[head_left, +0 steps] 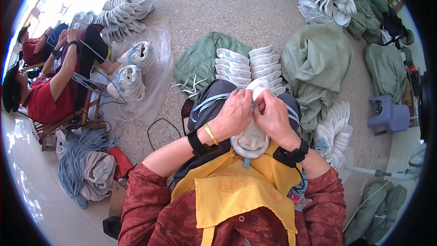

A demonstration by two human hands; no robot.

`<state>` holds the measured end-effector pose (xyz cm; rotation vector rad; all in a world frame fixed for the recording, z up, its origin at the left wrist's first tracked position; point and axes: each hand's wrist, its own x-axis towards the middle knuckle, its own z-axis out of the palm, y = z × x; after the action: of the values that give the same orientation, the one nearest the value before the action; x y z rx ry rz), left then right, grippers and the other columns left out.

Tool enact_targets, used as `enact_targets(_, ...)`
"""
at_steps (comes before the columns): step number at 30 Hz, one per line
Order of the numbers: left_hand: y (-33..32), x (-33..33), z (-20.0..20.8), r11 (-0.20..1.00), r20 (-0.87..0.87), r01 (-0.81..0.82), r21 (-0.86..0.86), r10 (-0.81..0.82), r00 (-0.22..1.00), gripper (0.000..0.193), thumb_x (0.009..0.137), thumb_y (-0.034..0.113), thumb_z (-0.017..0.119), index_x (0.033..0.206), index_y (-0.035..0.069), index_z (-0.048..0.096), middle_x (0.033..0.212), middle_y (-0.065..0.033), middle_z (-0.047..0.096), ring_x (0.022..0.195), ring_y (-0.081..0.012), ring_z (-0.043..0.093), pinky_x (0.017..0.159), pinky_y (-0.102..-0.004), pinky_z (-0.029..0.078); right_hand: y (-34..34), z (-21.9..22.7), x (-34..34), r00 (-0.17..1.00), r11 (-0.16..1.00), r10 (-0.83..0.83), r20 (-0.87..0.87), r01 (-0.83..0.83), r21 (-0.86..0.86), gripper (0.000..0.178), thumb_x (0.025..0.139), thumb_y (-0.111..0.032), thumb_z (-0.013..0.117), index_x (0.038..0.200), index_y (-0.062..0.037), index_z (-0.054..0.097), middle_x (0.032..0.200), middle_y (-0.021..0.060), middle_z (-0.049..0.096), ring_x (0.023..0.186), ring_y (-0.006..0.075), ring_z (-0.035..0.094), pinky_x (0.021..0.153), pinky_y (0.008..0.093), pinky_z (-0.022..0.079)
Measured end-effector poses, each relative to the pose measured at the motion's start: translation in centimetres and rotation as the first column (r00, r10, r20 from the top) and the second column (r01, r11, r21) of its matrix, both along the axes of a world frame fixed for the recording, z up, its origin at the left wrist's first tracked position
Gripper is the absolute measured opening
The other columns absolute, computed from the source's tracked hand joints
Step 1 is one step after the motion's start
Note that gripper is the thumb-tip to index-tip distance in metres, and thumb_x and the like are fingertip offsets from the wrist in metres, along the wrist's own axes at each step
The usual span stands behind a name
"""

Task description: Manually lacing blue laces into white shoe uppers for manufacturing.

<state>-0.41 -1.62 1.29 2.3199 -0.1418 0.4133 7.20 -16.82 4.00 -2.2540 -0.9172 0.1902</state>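
A white shoe (pixel 251 137) rests on my lap, its toe pointing away from me and a pale blue tab at its heel. My left hand (pixel 233 115) is closed at the left of its lacing, fingertips pinched against the upper. Close beside it, my right hand (pixel 274 117) is bent over the lacing, thumb and finger pinched together. A light blue shoelace (pixel 205 106) lies across my left thigh toward the left fingers; another strand shows right of my right hand. The lace's tip is hidden by my fingers. Beyond my knees, stacked white shoes (pixel 233 66) stand in two columns.
Green cloth sacks (pixel 316 59) lie ahead and at the right. A purple stool (pixel 388 115) is at the right. On the left, a co-worker in red (pixel 54 86) sits near shoes on clear plastic sheeting (pixel 157 82). A bundle of blue laces (pixel 82 159) hangs at lower left.
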Motion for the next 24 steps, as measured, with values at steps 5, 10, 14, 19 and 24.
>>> enact_targets(5,-0.2,-0.2,0.6,0.999,-0.017,0.026,0.031,-0.025,1.0,0.024,0.081,-0.005,0.057,0.105,-0.004,0.051,0.097,-0.0237,0.058,0.098,-0.0446,0.056,0.091,-0.0505,0.045,0.0,0.2,-0.4,1.0,1.0,0.0,0.0,0.0,0.02,0.017,0.081,-0.003,0.068,0.095,-0.0014,0.058,0.083,0.0182,0.068,0.078,0.0398,0.068,0.069,0.0489,0.053)
enact_targets(10,-0.3,-0.4,0.6,0.999,0.017,0.026,0.027,-0.026,1.0,0.025,0.081,-0.006,0.056,0.105,-0.004,0.051,0.097,-0.0242,0.058,0.098,-0.0453,0.055,0.09,-0.0509,0.045,-0.1,0.2,-0.7,1.0,0.999,-0.011,0.002,0.011,0.037,0.018,0.082,-0.001,0.069,0.096,-0.0016,0.058,0.083,0.0176,0.066,0.077,0.0395,0.067,0.069,0.0477,0.052)
enact_targets(14,-0.3,-0.5,0.3,1.0,0.028,0.029,-0.003,-0.029,0.999,0.026,0.08,-0.006,0.056,0.105,-0.004,0.05,0.097,-0.0246,0.058,0.097,-0.0453,0.055,0.088,-0.0511,0.045,-0.2,0.2,-0.9,0.999,0.999,0.002,0.038,-0.004,0.04,0.018,0.082,-0.001,0.069,0.096,-0.0016,0.057,0.082,0.0172,0.066,0.077,0.0388,0.067,0.068,0.0473,0.052)
enact_targets(19,-0.4,-0.6,0.2,0.999,0.032,0.018,-0.036,-0.017,0.999,0.027,0.078,-0.008,0.055,0.105,-0.004,0.05,0.097,-0.0249,0.058,0.096,-0.0455,0.054,0.087,-0.0514,0.044,-0.3,0.7,-1.5,0.999,0.998,-0.022,0.038,0.02,0.056,0.021,0.083,-0.001,0.071,0.1,-0.0033,0.059,0.083,0.0158,0.064,0.077,0.036,0.066,0.067,0.0449,0.051)
enact_targets(24,-0.4,-0.5,-0.1,0.997,0.052,0.028,-0.073,-0.024,0.998,0.03,0.074,-0.011,0.052,0.103,-0.004,0.049,0.095,-0.0247,0.057,0.095,-0.0461,0.054,0.087,-0.0522,0.044,-0.7,0.6,-2.1,0.994,0.99,0.013,0.108,-0.028,0.142,0.015,0.083,0.001,0.072,0.097,-0.0035,0.066,0.085,0.0141,0.064,0.078,0.0348,0.066,0.068,0.0437,0.052)
